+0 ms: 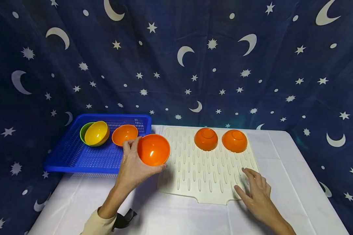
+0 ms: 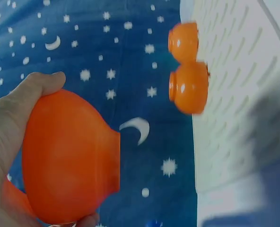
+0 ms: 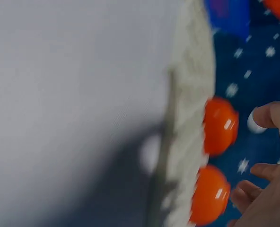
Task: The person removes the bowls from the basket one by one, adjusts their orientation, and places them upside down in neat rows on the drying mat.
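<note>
My left hand (image 1: 136, 166) grips an orange bowl (image 1: 154, 150) by its rim, thumb below and fingers at the upper left, in the air between basket and mat. In the left wrist view the held bowl (image 2: 69, 158) shows its outside and foot. My right hand (image 1: 256, 195) hovers over the near right part of the cream drying mat (image 1: 200, 176), fingers apart and holding nothing. Two orange bowls lie upside down on the mat's far side, a left one (image 1: 206, 139) and a right one (image 1: 234, 141).
On the left stands a blue plastic basket (image 1: 85, 169). Inside it are a yellow bowl (image 1: 97, 133) leaning on a green bowl (image 1: 83, 132), and another orange bowl (image 1: 124, 134). A white cloth covers the table (image 1: 176, 215); a dark blue star-patterned curtain (image 1: 164, 49) hangs behind.
</note>
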Demonstrator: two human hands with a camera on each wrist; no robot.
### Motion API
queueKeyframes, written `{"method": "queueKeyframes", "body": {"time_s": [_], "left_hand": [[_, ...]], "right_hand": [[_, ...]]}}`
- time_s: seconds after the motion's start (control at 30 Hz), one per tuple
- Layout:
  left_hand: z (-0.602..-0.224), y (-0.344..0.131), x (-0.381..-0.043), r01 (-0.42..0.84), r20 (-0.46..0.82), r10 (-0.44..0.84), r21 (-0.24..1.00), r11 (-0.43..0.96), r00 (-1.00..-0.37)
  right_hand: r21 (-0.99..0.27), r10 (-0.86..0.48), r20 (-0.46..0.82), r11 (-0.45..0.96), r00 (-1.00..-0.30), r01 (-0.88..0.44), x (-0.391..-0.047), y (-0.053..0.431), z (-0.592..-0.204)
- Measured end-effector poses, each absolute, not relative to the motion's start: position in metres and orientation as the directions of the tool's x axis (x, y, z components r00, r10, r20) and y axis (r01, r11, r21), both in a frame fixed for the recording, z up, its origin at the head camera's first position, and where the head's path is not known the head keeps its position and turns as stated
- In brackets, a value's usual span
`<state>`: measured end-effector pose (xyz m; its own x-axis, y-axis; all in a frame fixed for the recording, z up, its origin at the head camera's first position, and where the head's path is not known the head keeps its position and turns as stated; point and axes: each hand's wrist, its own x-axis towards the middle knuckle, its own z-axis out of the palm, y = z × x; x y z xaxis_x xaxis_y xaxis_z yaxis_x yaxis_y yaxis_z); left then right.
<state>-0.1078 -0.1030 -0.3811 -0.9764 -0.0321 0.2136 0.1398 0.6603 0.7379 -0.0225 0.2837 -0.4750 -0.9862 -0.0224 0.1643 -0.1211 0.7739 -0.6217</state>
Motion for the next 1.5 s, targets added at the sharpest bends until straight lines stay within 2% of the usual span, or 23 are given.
{"method": "queueKeyframes", "body": {"time_s": [0.17,0.3,0.5,0.67,0.77,0.9,0.97,1.2,1.5], "left_hand": [[-0.39,-0.074,-0.1,0.171,0.209,0.014,0.756,0.632,-0.978],[-0.403,-0.058,-0.1,0.195,0.217,0.045,0.746,0.636,-0.975],[-0.427,-0.04,-0.098,0.228,0.239,0.071,0.736,0.637,-0.968],[-0.448,-0.023,-0.091,0.263,0.24,0.123,0.742,0.617,-0.963],[-0.457,-0.017,-0.09,0.276,0.235,0.152,0.707,0.651,-0.96],[-0.463,-0.015,-0.091,0.28,0.257,0.144,0.636,0.719,-0.956],[-0.464,-0.016,-0.093,0.27,0.267,0.122,0.641,0.719,-0.956],[-0.466,-0.017,-0.099,0.273,0.262,0.097,0.807,0.524,-0.96],[-0.463,-0.024,-0.118,0.3,0.298,0.064,0.877,0.375,-0.952]], "right_hand": [[-0.802,-0.054,0.053,0.593,-0.997,-0.075,-0.031,0.249,-0.457],[-0.889,-0.108,0.0,0.455,-0.994,-0.049,-0.042,0.224,-0.452],[-0.946,-0.151,-0.066,0.325,-0.986,0.013,-0.057,0.188,-0.452],[-0.98,-0.109,-0.116,0.175,-0.987,0.095,-0.06,0.164,-0.457],[-0.987,-0.073,-0.146,0.086,-0.987,0.139,-0.059,0.156,-0.46],[-0.984,-0.048,-0.166,0.068,-0.985,0.163,-0.058,0.154,-0.463],[-0.983,-0.049,-0.17,0.083,-0.984,0.165,-0.06,0.154,-0.465],[-0.982,-0.058,-0.157,0.117,-0.986,0.149,-0.07,0.155,-0.466],[-0.982,-0.06,-0.129,0.147,-0.99,0.119,-0.098,0.156,-0.452]]}}
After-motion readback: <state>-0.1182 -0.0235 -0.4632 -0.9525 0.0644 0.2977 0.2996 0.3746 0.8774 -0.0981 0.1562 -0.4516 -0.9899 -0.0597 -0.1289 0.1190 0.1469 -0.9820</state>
